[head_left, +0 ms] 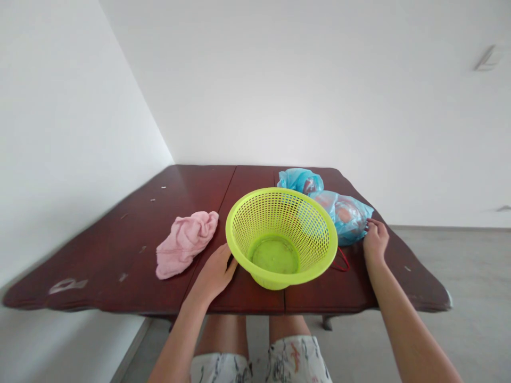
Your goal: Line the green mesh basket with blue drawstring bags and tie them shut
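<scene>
A lime-green perforated plastic basket (279, 218) stands empty near the front edge of a dark red-brown wooden table (120, 250). My left hand (213, 274) lies flat on the table with its fingers stretched out, touching the basket's lower left side. My right hand (375, 239) reaches to a blue plastic bag (345, 213) holding something reddish, its fingertips pinching the bag's near end. A second blue bag (299, 180) lies just behind the basket. A thin red string (341, 261) shows by the basket's right base.
A crumpled pink cloth (186, 239) lies left of the basket. White walls close in the table at the left and back. Grey floor (459, 276) opens to the right. My knees sit under the table's front edge.
</scene>
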